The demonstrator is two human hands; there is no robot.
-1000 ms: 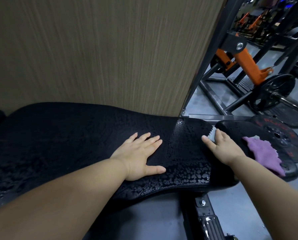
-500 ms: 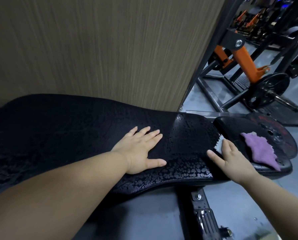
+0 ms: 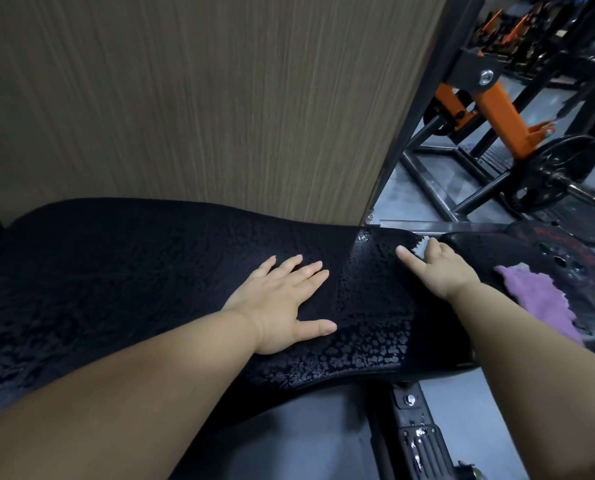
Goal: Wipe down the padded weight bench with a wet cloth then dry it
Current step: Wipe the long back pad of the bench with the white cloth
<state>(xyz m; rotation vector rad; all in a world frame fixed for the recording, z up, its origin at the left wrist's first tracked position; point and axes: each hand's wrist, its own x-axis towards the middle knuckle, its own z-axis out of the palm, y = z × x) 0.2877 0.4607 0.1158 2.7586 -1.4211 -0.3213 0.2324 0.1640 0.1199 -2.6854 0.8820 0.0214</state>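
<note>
Illegibly lettered plate (image 3: 562,258), right hand (image 3: 439,268) gripping cloth (image 3: 421,247)

the padded bench (image 3: 133,271) wears black, leather-like upholstery with a cracked, pebbled grain. it is dull on the left, and glossy and beaded with water on the right. the grey cloth (image 3: 422,245) looks thin with a ragged edge. the purple cloth (image 3: 538,303) is fluffy and matt. the wall panel (image 3: 219,98) shows matt wood grain. the bench frame (image 3: 424,445) is black painted metal, and the lever arm (image 3: 496,109) is orange painted metal.
</note>
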